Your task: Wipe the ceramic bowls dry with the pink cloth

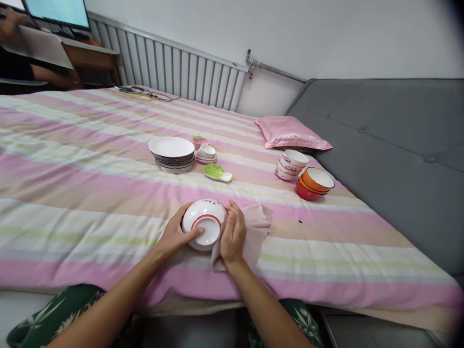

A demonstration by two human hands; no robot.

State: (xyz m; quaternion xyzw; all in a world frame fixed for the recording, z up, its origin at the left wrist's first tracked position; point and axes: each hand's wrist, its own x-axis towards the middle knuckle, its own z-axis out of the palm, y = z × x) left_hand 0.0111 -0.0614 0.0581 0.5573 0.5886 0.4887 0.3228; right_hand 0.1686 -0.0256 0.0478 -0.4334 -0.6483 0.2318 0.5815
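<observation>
A white bowl (209, 227) with a red ring round its foot is tilted so that its underside faces me. My left hand (181, 229) grips its left side, thumb on the base. A pale pink cloth (255, 224) is in my right hand (234, 232), whose closed fingers press it against the bowl's right side. Part of the cloth hangs to the right over the bedspread. Beyond the bowl lies a green and white vegetable-shaped dish (217, 172). The bowl's inside is hidden from view.
A stack of plates (172, 147) and some small dishes (207, 153) stand farther back on the striped bedspread (108, 193). To the right are stacked white bowls (290, 165), orange and red bowls (313, 182) and a pink pillow (292, 133). Another person's arm (10, 24) shows at the desk.
</observation>
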